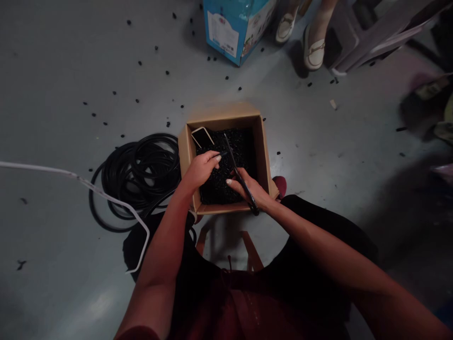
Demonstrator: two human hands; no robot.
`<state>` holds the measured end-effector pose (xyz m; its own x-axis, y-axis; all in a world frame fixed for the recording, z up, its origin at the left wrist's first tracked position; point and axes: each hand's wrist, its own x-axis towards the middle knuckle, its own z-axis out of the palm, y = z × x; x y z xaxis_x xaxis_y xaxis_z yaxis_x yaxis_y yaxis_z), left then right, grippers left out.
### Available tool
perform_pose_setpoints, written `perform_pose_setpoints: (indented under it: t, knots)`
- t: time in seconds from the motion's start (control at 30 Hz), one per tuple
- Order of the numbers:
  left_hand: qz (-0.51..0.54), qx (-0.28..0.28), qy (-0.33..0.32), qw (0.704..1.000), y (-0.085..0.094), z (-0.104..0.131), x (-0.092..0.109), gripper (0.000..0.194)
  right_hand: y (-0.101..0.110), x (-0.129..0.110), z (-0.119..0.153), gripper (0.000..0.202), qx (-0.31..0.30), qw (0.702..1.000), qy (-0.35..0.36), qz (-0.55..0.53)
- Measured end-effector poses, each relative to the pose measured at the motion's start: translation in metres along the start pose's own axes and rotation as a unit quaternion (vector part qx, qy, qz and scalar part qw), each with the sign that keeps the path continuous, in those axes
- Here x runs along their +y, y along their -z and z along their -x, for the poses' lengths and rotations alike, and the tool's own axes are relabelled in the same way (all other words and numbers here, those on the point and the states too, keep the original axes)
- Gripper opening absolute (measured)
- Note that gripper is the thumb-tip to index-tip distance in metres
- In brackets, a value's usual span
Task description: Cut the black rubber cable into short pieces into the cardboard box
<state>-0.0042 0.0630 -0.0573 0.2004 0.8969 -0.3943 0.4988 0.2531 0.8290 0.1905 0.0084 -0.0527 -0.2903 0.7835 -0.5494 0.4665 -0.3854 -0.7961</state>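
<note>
Over a cardboard box [266, 160] filled with small black pieces [221, 186], both of my hands are at work. My left hand [201, 169] is closed in a pinch on a thin black piece [223, 153] that pokes out past the fingertips; it looks like tubing, though its full length is hidden. In my right hand [249, 186] is a pair of dark scissors [233, 158], its long narrow blades pointing up and away from me. The blades are just right of the black piece; I cannot tell whether they touch it.
Coiled black hose [141, 170] lies left of the box. A white cable [106, 193] crosses beside my left leg. Black bits [167, 72] are scattered over the floor. Ahead stand a blue carton [226, 35], another person's shoes [314, 54] and a plastic stool [354, 40].
</note>
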Motion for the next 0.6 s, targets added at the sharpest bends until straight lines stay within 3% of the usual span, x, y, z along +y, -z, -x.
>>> perform_pose_setpoints:
  t: [0.33,0.6]
  knots:
    - [-0.019,-0.036,-0.009,0.999,0.006,0.004,0.005,0.034,0.005,-0.004,0.003,0.042,-0.004,1.0,0.0,0.019]
    - [-0.091,-0.037,0.012,0.995,-0.002,0.002,0.003,0.032,-0.004,0.008,-0.002,0.03,0.018,0.999,-0.031,0.029]
